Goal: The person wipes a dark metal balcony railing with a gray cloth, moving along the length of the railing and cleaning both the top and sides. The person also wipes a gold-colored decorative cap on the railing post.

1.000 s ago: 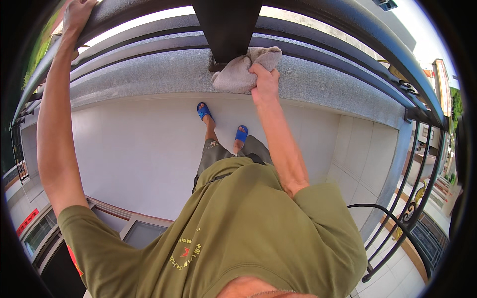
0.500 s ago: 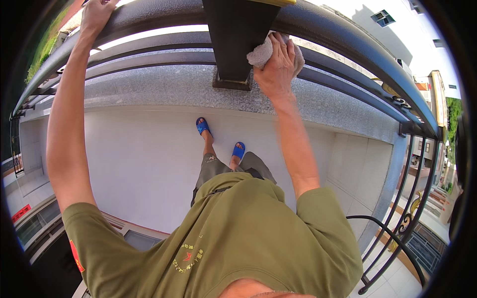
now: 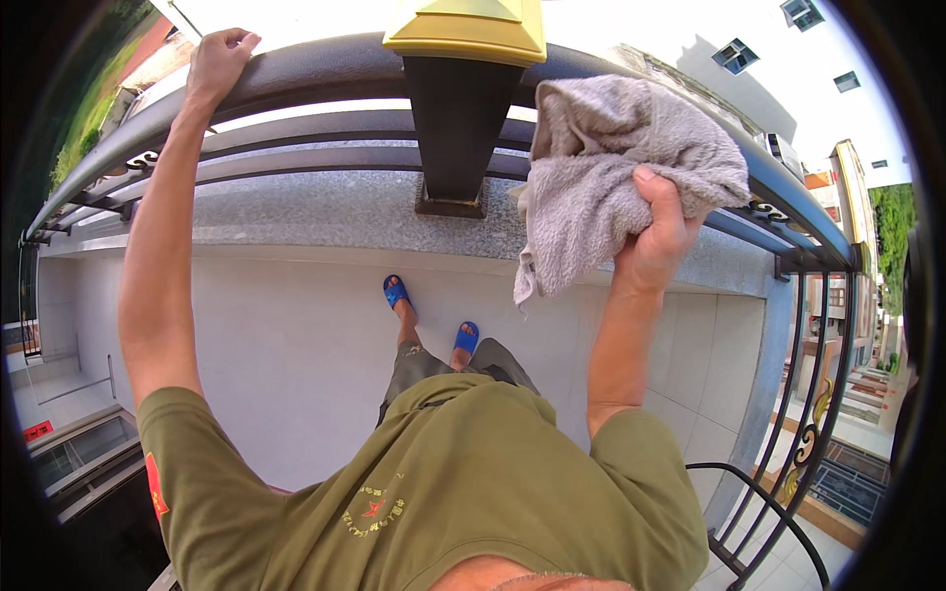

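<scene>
Head cam: your right fingers [image 3: 662, 200] grip grey cloth [image 3: 601, 177]; left hand [image 3: 219, 67] at far-left railing [image 3: 315, 71], can't tell if gripping.

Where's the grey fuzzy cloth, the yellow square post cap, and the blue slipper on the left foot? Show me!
Grey fuzzy cloth [image 3: 616, 163]: head view, bunched-up middle.
Yellow square post cap [image 3: 465, 32]: head view, near side.
Blue slipper on the left foot [image 3: 396, 295]: head view, strap.
</scene>
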The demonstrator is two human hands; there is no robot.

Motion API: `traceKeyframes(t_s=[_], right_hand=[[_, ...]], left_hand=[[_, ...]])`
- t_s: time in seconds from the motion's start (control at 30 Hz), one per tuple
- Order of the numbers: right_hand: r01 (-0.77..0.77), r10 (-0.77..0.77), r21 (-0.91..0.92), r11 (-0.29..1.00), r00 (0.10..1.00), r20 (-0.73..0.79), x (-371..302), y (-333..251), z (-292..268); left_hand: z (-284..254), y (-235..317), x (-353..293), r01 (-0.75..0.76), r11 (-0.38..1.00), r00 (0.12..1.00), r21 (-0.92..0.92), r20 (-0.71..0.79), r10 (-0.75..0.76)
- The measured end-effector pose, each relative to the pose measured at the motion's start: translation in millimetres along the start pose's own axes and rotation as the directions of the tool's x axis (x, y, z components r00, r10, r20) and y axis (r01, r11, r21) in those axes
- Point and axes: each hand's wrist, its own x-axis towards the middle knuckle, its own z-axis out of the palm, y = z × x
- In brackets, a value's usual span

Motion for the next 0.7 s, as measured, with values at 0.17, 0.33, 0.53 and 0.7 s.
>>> traceKeyframes(t_s=[0.17, 0.33, 0.53, 0.7], right_hand=[[0.454, -0.007, -0.647, 0.613, 0.822, 0.570, 67.9, -13.6, 28.6], [0.810, 0.225, -0.584, 0.055, 0.560, 0.798, 116.4, 13.0, 47.6], [0.666, 0.496, -0.729, 0.155, 0.586, 0.641, 157.9, -4.9, 28.7], [0.471, 0.422, -0.879, 0.080, 0.783, 0.458, 181.0, -75.8, -118.3]], left_hand=[[0.6, -1.4, -2.5, 0.014, 1.000, 1.000, -0.020, -0.007, -0.015], [1.7, 21.8, -1.1, -0.025, 1.000, 1.000, -0.004, -0.001, 0.025], [-13.2, 9.7, -12.3, -0.009, 0.999, 1.000, -0.034, 0.026, 0.010], [-4.1, 31.4, -13.0, -0.049, 0.997, 0.998, -0.059, 0.022, 0.051]])
